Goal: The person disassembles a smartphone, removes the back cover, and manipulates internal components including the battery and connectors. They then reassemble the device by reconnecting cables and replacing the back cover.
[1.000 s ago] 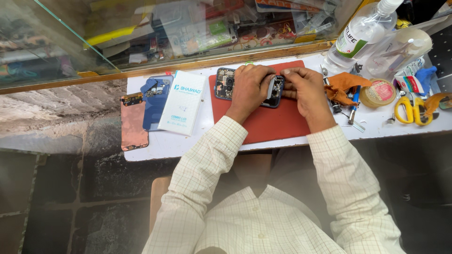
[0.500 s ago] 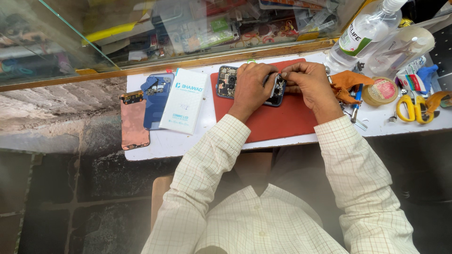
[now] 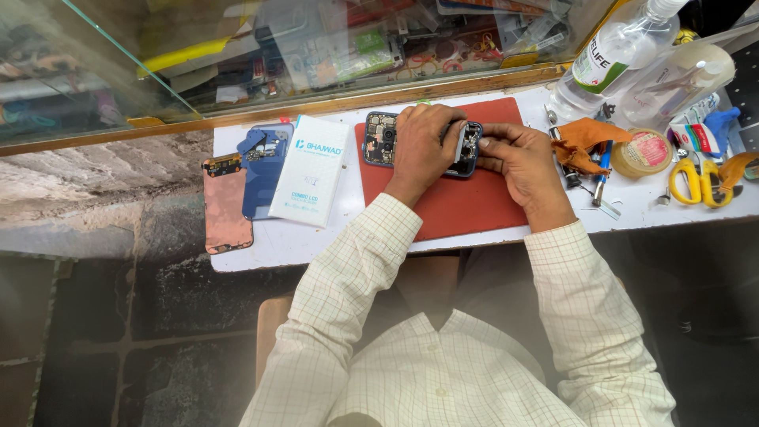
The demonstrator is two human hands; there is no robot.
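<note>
White worktop (image 3: 316,245) runs below a glass showcase (image 3: 237,55) crammed with small parts, and a red mat (image 3: 466,205) lies at its middle. On the mat rests an opened smartphone (image 3: 381,139), back cover off, circuit boards and camera module showing.

Left hand (image 3: 423,146) lies flat over the phone's middle, fingers curled down on it, pinning it to the mat. Right hand (image 3: 518,162) comes in from the phone's right end, fingers pinched narrow at the frame's edge; whether they grip a small part or a tool I cannot tell, as the left hand covers the spot.

Left of the left hand lie a white box (image 3: 310,180), a blue back cover (image 3: 265,170) and a copper-toned panel (image 3: 226,204), this last hanging partly over the table edge. Right of the right hand sit an orange cloth (image 3: 581,138), a roll of tape (image 3: 642,152), yellow scissors (image 3: 700,180) and 2 clear bottles (image 3: 613,59).

Risks, as I judge them: heavy pressure from the left palm could crack or bend exposed boards; a slip of the pinching fingers might tear a flex cable; a nudge from the left sleeve could send the overhanging panel to the floor.
</note>
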